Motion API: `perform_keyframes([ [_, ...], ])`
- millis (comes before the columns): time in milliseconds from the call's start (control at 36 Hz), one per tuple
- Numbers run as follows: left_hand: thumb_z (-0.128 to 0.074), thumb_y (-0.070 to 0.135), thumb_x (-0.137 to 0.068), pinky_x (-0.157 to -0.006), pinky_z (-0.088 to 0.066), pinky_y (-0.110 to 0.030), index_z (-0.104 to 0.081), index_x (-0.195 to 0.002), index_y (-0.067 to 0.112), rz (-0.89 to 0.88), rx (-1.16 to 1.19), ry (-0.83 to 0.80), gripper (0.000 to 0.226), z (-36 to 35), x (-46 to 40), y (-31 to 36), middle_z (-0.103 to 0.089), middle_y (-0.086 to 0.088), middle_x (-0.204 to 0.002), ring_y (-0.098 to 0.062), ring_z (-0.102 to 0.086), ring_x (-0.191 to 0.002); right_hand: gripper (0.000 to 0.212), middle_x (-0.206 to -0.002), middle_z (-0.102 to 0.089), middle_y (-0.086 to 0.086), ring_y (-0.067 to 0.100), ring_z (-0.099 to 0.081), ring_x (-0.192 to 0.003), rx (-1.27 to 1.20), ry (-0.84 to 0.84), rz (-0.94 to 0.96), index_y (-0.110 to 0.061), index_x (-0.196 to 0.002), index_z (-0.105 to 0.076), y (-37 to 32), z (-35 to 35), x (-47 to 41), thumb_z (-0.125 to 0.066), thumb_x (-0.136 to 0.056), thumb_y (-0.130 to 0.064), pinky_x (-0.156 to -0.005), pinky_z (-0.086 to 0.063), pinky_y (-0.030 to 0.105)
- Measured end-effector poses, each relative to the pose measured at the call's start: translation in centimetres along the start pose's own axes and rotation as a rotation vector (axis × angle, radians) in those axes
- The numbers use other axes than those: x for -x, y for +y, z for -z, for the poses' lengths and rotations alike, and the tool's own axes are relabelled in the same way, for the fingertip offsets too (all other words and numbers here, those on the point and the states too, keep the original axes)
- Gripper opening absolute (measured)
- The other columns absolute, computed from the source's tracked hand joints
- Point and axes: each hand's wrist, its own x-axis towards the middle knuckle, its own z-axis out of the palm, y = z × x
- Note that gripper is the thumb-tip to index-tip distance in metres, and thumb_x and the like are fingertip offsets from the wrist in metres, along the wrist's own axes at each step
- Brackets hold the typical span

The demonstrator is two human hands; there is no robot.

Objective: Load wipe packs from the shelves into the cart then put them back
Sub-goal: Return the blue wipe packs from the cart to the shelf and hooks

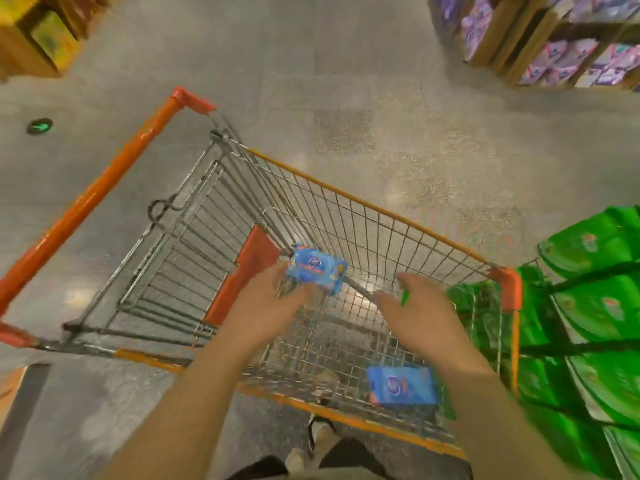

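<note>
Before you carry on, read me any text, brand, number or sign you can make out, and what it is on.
No text can be read in this view.
Blue wipe pack held by the left hand: round logo, blurred.
Blue wipe pack in the cart: logo only, blurred.
Green packs on the shelf: print unreadable.
Floor sticker: green arrow, no words.

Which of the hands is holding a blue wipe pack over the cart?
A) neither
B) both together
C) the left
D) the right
C: the left hand grips the blue wipe pack over the cart; the right hand holds no blue pack.
</note>
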Motion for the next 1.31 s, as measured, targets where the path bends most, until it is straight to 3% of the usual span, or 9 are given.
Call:
perform_keyframes([
  [139,-0.062,0.057,-0.093,-0.083,-0.047,-0.032,-0.06,-0.12,0.039,0.227,0.223,-0.024,0.032,-2.3,-5.8,-0.9,-0.059,0.021,-0.109,0.006,-0.054,-0.091,0.062,-0.144,-0.055,0.005,0.022,-0.056,-0.125,-0.002,-0.051,-0.054,-0.016,-0.15,-0.043,0.9,-1.9,-6.5,-0.056,-0.098,-0.048,-0.1,-0.043,0.034],
  [250,-0.063,0.06,-0.09,-0.105,-0.049,-0.045,-0.064,-0.121,0.03,0.411,0.275,-0.094,0.043,-4.5,-10.4,-3.0,-0.062,0.008,-0.119,-0.015,-0.061,-0.11,0.054,-0.134,-0.058,0.0,0.009,-0.065,-0.077,-0.113,-0.079,-0.117,-0.017,-0.144,-0.048,2.2,-4.0,-10.5,-0.055,-0.1,-0.047,-0.068,-0.048,0.023],
  [556,-0.06,0.05,-0.096,-0.096,-0.048,-0.045,-0.063,-0.11,0.011,0.841,0.771,-0.135,0.042,-10.8,-22.3,-13.5,-0.064,-0.008,-0.119,-0.029,-0.058,-0.107,0.037,-0.107,-0.067,-0.004,0.014,-0.065,-0.077,-0.392,-0.132,-0.381,-0.023,-0.127,-0.059,8.2,-14.8,-22.7,-0.065,-0.094,-0.04,-0.066,-0.055,0.031],
  [639,-0.058,0.047,-0.099,-0.094,-0.047,-0.044,-0.053,-0.127,0.012,0.843,0.886,-0.086,0.045,-12.7,-25.7,-15.8,-0.057,-0.009,-0.117,-0.03,-0.052,-0.121,0.042,-0.108,-0.068,-0.002,0.018,-0.066,-0.09,-0.454,-0.121,-0.453,-0.024,-0.126,-0.061,9.4,-17.9,-26.6,-0.068,-0.091,-0.046,-0.068,-0.049,0.03],
  [778,-0.057,0.048,-0.1,-0.089,-0.047,-0.032,-0.055,-0.089,0.021,0.816,1.046,-0.046,0.029,-16.0,-30.7,-18.2,-0.051,0.0,-0.092,-0.016,-0.051,-0.084,0.058,-0.107,-0.063,0.003,0.025,-0.062,-0.091,-0.475,-0.121,-0.45,-0.019,-0.117,-0.061,11.2,-23.0,-32.5,-0.067,-0.083,-0.065,-0.068,-0.046,0.03],
  [889,-0.056,0.045,-0.1,-0.069,-0.061,-0.028,-0.067,-0.119,0.014,0.728,1.128,-0.013,0.037,-17.6,-33.0,-19.2,-0.077,-0.003,-0.099,-0.015,-0.072,-0.082,0.093,-0.116,-0.068,0.012,0.029,-0.065,-0.104,-0.388,-0.178,-0.455,-0.007,-0.123,-0.065,11.4,-25.7,-35.1,-0.06,-0.065,-0.08,-0.07,-0.041,0.024],
  [972,-0.055,0.046,-0.101,-0.093,-0.055,-0.032,-0.06,-0.139,0.011,0.696,1.146,0.018,0.052,-18.6,-33.8,-19.9,-0.068,-0.01,-0.132,-0.021,-0.068,-0.107,0.059,-0.085,-0.068,0.004,0.022,-0.064,-0.081,-0.401,-0.157,-0.431,-0.008,-0.099,-0.07,10.7,-26.9,-36.0,-0.072,-0.079,-0.063,-0.06,-0.048,0.015],
  [1111,-0.054,0.039,-0.102,-0.094,-0.053,-0.033,-0.067,-0.11,0.014,0.7,1.176,0.025,0.03,-19.4,-34.0,-20.6,-0.077,-0.004,-0.095,-0.017,-0.07,-0.094,0.13,-0.123,-0.062,0.012,0.031,-0.063,-0.114,-0.375,-0.091,-0.462,-0.013,-0.127,-0.062,11.6,-30.6,-38.0,-0.059,-0.026,-0.095,-0.095,-0.055,0.048],
  [1306,-0.059,0.036,-0.101,-0.104,-0.052,-0.042,-0.067,-0.103,0.015,0.741,1.165,0.06,0.023,-19.7,-34.2,-19.7,-0.072,-0.008,-0.101,-0.021,-0.068,-0.092,0.111,-0.118,-0.063,0.012,0.03,-0.067,-0.103,-0.597,0.001,-0.459,-0.011,-0.122,-0.053,10.1,-31.2,-36.8,-0.069,-0.028,-0.07,-0.088,-0.059,0.046],
])
